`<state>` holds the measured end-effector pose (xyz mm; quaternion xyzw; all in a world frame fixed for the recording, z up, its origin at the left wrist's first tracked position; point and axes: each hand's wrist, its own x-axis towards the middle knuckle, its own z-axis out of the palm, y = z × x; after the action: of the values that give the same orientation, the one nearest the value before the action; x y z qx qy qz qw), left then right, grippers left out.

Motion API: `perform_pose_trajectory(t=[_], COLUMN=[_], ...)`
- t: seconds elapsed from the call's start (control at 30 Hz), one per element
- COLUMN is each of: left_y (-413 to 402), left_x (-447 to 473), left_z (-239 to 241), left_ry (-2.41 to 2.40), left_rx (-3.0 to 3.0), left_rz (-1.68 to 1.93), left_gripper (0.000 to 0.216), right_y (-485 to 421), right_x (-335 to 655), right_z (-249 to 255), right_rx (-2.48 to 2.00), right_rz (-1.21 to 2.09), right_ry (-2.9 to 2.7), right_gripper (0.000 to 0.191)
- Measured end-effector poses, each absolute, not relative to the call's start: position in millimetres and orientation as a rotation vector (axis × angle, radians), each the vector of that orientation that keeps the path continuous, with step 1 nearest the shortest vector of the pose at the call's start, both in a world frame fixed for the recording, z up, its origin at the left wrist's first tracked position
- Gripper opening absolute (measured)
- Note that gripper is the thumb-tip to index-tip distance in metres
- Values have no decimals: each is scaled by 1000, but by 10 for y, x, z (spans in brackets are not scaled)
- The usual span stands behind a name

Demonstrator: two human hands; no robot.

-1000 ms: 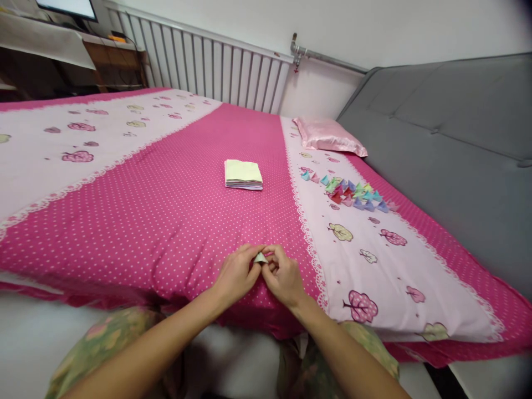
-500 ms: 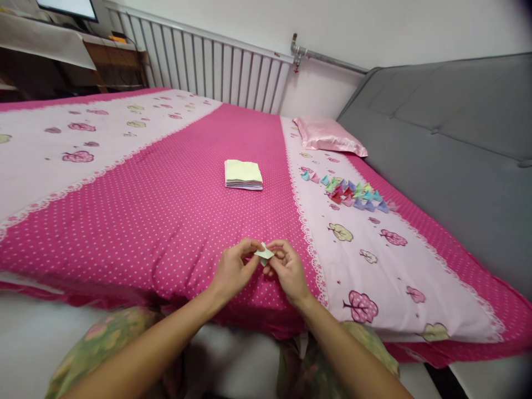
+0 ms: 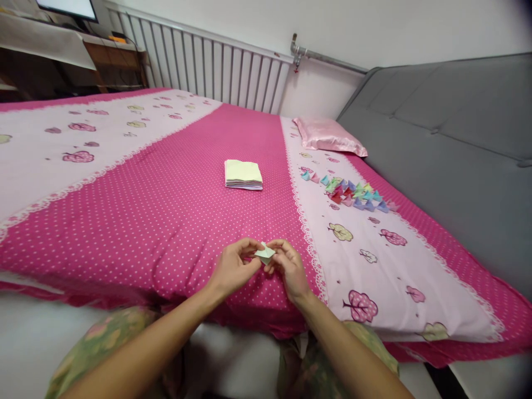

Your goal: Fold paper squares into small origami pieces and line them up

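A small pale green folded paper boat (image 3: 265, 254) is pinched between my two hands, just above the near part of the bed. My left hand (image 3: 235, 266) grips its left side between thumb and fingers. On its right side, my right hand (image 3: 290, 270) holds it with bent fingers. A stack of square paper sheets (image 3: 243, 174), pale yellow on top, lies beyond my hands. To the right, several small folded paper boats (image 3: 353, 194) in many colours are grouped on the bedspread.
The bed (image 3: 187, 183) has a pink dotted and tree-printed cover. A pink pillow (image 3: 330, 136) rests by the grey headboard (image 3: 449, 122). Behind stand a white radiator (image 3: 208, 61) and, at far left, a desk (image 3: 112, 55) with a monitor (image 3: 70, 8).
The paper's lower part now looks wider and boat-shaped, where before a narrow flap hung down. My thumbs have shifted slightly outward; both hands stay in the same place.
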<state>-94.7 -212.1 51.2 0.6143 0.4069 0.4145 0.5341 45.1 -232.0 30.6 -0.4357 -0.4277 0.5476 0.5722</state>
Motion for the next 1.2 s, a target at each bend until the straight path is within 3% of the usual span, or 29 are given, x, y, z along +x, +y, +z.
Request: perform_pose_trajectory(t=[0.33,0.47,0.57,0.83,1.2], left_y=[-2107,-2101,-2087,-2083,-2071], left_x=[-944,-935,-930,-930,-922], left_z=[508,506,514,545,469], left_ry=[989,920,912,927,918], left_rx=[1475,1385,1295,1248,1250], left_rz=[990,1038,1021,936,956], left_gripper=[18,29,41,22,22], right_y=[-2338,-2316,-2300,-2285,-2286], right_x=[423,418,423,451,450], right_z=[366,365,363,350,313], right_rx=[-1004,-1008,-1038,-1089,-1117], right_rz=[1275,1265,1272,1295,1317], right_ry=[-1033,-994,-957,-897,-859], right_gripper=[32,39,38,33,24])
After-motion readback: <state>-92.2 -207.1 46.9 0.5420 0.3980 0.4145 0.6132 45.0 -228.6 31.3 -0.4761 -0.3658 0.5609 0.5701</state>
